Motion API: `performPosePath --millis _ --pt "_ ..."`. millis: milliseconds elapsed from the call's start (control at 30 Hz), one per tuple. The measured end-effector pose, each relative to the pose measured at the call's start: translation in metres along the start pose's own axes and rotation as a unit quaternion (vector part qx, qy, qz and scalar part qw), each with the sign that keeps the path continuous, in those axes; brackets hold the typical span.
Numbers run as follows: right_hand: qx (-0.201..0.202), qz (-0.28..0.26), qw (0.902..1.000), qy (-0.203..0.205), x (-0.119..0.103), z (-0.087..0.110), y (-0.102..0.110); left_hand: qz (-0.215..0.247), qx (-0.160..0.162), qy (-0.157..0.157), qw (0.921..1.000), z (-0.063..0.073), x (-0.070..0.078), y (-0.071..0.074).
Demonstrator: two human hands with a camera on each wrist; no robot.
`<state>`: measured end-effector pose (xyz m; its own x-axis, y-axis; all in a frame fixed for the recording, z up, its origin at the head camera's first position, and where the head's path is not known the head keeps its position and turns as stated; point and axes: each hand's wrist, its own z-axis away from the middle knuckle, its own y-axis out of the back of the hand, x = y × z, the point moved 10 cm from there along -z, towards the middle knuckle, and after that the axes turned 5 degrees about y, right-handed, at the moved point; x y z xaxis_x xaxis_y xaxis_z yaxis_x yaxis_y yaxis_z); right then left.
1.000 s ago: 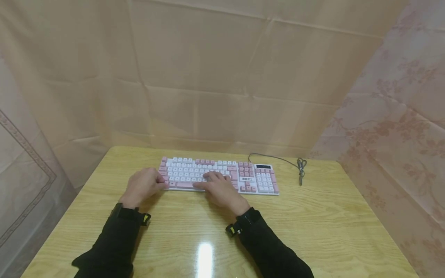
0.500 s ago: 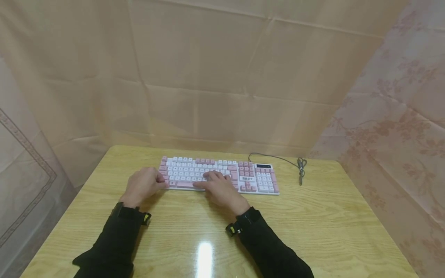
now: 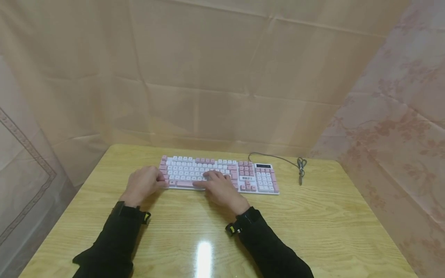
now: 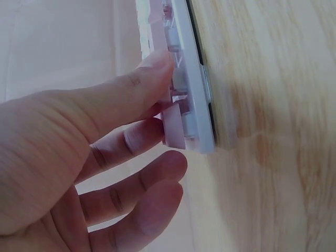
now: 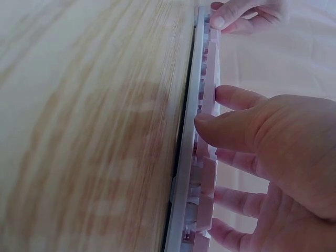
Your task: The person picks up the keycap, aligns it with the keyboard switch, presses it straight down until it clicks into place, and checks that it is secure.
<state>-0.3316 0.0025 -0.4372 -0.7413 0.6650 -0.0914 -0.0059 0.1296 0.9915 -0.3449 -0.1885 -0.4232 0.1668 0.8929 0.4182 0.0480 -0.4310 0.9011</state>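
Note:
A pink and white keyboard [image 3: 198, 171] lies flat on the wooden table. At its lower left corner is my left hand [image 3: 144, 183]; in the left wrist view the thumb [image 4: 157, 63] touches the pink edge keys [image 4: 173, 126]. The index fingertip is right beside those keys, and the other fingers bend loosely below. My right hand [image 3: 224, 190] is over the middle of the keyboard with fingers spread. Its thumb [image 5: 215, 128] rests on the long pink space bar [image 5: 209, 79], while the other fingertips reach the keys beyond.
A grey cable [image 3: 274, 156] runs from the keyboard's back edge to a tied bundle [image 3: 301, 170] on the right. The wooden table [image 3: 313, 227] ends at a beige curtain [image 3: 208, 77] behind. A floral cloth [image 3: 399, 127] hangs along the right side.

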Motion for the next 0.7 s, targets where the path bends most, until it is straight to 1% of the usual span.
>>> performPosePath --millis 133,233,400,567,700 --pt "0.0 0.002 1.0 -0.001 -0.0003 0.0003 -0.0002 -0.003 0.003 -0.005 1.0 -0.0008 -0.0016 0.0" --pt "-0.002 0.004 1.0 -0.001 0.0 -0.0001 -0.0004 0.002 0.0 -0.001 1.0 -0.0012 -0.0027 -0.0005" --pt "-0.008 0.005 0.9999 -0.006 0.0009 -0.001 -0.0007 -0.006 -0.003 0.0 1.0 -0.002 -0.0007 -0.0011" --pt "-0.011 0.002 0.9999 -0.007 0.0002 -0.0005 -0.0007 -0.021 0.002 -0.016 0.9997 -0.001 0.003 -0.0014" --pt "-0.01 0.0 0.9999 -0.004 -0.0008 -0.0001 -0.001 -0.023 -0.001 -0.026 0.9994 -0.0001 0.0015 -0.0042"
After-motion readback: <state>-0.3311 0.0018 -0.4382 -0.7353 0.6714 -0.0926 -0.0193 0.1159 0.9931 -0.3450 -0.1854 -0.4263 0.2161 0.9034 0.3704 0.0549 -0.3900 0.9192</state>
